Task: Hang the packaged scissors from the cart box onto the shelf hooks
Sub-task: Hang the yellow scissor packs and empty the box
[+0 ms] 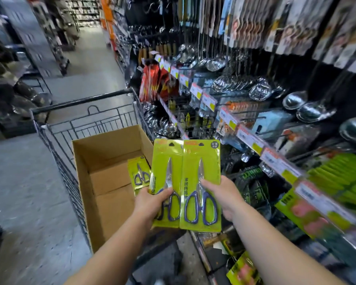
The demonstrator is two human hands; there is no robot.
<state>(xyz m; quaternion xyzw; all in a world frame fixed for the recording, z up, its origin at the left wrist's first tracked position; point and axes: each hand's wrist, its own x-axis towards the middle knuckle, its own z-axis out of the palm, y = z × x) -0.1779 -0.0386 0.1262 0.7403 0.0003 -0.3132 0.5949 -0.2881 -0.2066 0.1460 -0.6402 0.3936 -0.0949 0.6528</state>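
both hands grip upright scissor packs just right of the cart box (pixel 103 182): left hand (pixel 150 204) one pack (pixel 167 167), right hand (pixel 227 197) another (pixel 201 173), hang-holes up, right hand nearer the shelf hooks (pixel 261 118)

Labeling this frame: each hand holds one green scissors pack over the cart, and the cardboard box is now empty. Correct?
Not quite. The head view shows one more green scissors pack standing inside the cardboard box, so it is not empty. The rest holds: the left hand grips one pack, the right hand the other.
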